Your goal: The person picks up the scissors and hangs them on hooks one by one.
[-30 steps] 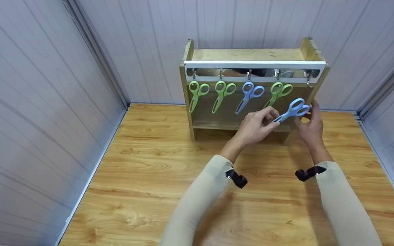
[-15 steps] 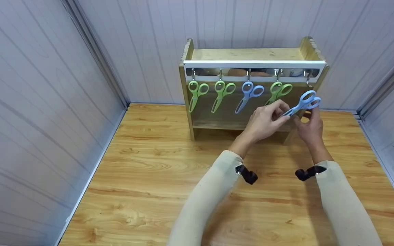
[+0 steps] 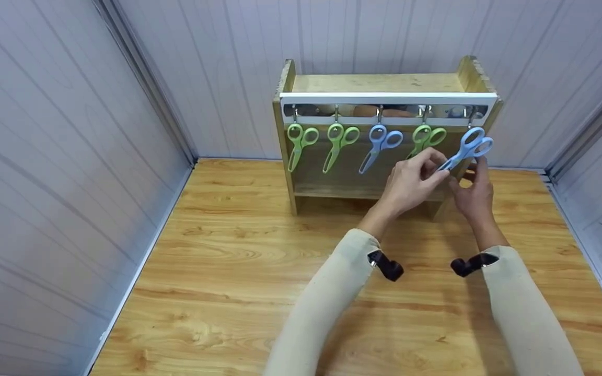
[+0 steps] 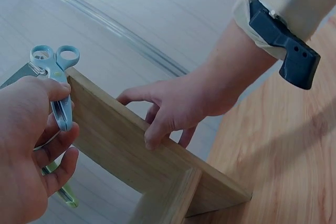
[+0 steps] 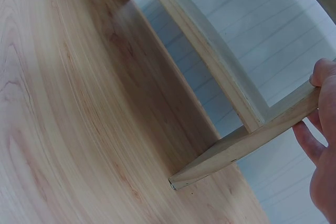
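My left hand [image 3: 413, 180] pinches blue scissors [image 3: 464, 151] by the blade end, their handle loops pointing up and to the right. One loop lies at the rightmost hook [image 3: 470, 123]; I cannot tell whether the hook passes through it. In the left wrist view the thumb presses the blue scissors [image 4: 56, 73] against the fingers. My right hand [image 3: 474, 197] grips the right side panel of the wooden shelf [image 3: 377, 83], as the right wrist view confirms, with the thumb [image 5: 323, 71] on one face. Left of the hands hang green scissors [image 3: 336, 140] and blue scissors [image 3: 378, 140].
A white rail [image 3: 390, 98] with metal hooks runs along the shelf's upper front. More green scissors hang at the far left [image 3: 296, 140] and behind my left hand [image 3: 423, 137]. The shelf stands on a wood-grain surface [image 3: 217, 271], between pale panelled walls [image 3: 60, 156].
My left hand has carried the blue scissors right and upward, from below the rail to the rightmost hook. The right hand has kept its grip on the shelf's side.
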A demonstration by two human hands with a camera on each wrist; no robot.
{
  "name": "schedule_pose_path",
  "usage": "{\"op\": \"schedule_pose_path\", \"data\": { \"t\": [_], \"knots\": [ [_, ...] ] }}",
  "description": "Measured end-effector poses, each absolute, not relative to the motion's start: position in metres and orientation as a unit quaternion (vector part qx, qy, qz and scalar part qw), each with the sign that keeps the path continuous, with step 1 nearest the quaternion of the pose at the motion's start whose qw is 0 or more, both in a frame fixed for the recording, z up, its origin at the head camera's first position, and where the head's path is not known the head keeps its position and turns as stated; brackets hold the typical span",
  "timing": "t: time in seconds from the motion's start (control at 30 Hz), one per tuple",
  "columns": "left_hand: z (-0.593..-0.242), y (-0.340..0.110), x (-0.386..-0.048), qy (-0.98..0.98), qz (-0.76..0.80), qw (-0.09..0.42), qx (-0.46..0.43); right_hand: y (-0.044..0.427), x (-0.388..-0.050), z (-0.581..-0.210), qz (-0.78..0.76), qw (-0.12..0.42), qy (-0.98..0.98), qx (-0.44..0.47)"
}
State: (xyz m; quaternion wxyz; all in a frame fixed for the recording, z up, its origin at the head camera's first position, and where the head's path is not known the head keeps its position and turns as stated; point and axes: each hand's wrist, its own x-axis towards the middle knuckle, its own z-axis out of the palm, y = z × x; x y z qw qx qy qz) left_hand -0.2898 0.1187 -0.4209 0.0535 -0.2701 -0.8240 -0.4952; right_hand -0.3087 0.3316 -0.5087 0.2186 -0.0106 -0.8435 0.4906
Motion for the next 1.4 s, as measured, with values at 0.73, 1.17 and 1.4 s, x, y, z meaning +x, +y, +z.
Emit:
{"op": "schedule_pose_path", "data": {
  "t": [0.73,1.17,1.4],
  "knots": [
    [-0.433,0.120,-0.289,-0.816,-0.521,0.056,-0.244,0.331,-0.307,-0.508,0.496,0.213,-0.841,-0.028],
    [-0.437,0.123,-0.288,-0.838,-0.489,0.056,-0.235,0.333,-0.307,-0.510,0.505,0.208,-0.838,-0.021],
    [-0.440,0.125,-0.288,-0.831,-0.498,0.049,-0.241,0.332,-0.307,-0.510,0.503,0.216,-0.837,-0.024]
  ]
}}
